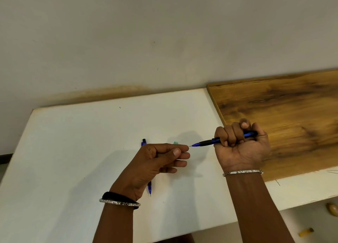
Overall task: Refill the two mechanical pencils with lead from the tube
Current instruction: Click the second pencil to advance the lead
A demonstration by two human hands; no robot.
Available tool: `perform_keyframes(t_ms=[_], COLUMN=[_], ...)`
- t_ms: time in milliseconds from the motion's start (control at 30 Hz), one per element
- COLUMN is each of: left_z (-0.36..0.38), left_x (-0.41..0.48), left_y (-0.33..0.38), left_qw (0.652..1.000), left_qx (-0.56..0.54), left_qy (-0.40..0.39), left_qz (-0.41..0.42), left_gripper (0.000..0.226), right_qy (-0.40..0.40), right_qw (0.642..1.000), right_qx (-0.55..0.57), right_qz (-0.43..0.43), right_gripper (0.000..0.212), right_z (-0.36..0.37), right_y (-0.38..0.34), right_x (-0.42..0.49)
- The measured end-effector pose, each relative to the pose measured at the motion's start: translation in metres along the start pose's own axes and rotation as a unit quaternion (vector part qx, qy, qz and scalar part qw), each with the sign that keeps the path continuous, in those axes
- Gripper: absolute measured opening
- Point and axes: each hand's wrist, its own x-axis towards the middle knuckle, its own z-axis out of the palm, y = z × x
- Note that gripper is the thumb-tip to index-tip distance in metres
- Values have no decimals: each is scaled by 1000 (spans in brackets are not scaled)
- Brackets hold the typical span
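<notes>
Right hand [241, 145] is fisting one blue mechanical pencil [215, 141] tip-leftward, thumb apparently on its button, while left hand [161, 160] fingers [181, 148], pinched together, are meeting the tip, likely guiding lead; second pencil [144, 142] is lying mid-worktop [73, 142].

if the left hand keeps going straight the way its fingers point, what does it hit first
Most likely the metal tip of the blue pencil held in the right hand. The left hand points right, its fingertips just short of it; depth is uncertain.

Held pencil [215, 141] right of left hand [157, 162]; second pencil [149, 188] on table [73, 151] beneath hand.
</notes>
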Motion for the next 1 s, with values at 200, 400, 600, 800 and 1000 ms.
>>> perform_keyframes(t_ms=[200, 400, 600, 800, 1000], left_z=[-1, -3, -12, -31, -33], left_x=[1, 4, 7, 1, 1], left_y=[-2, -2, -7, -16, -23], left_qw=[1000, 997, 954, 892, 867], left_qx=[1, -1, 18, 110, 233], left_qy=[12, 75, 296, 437, 439], left_qz=[-4, 13, 45, 40, -34], left_gripper=[33, 26, 11, 13, 8], right_qy=[-9, -1, 97, 34, 23], right_qw=[1000, 999, 983, 962, 883], right_qx=[-15, -37, -146, -249, -443], right_qz=[-12, -4, 58, 107, 154], right_gripper=[37, 41, 20, 39, 34], right_z=[1, 2, 7, 11, 18], right_y=[1, 1, 15, 36, 58], right_x=[0, -1, 4, 0, -14])
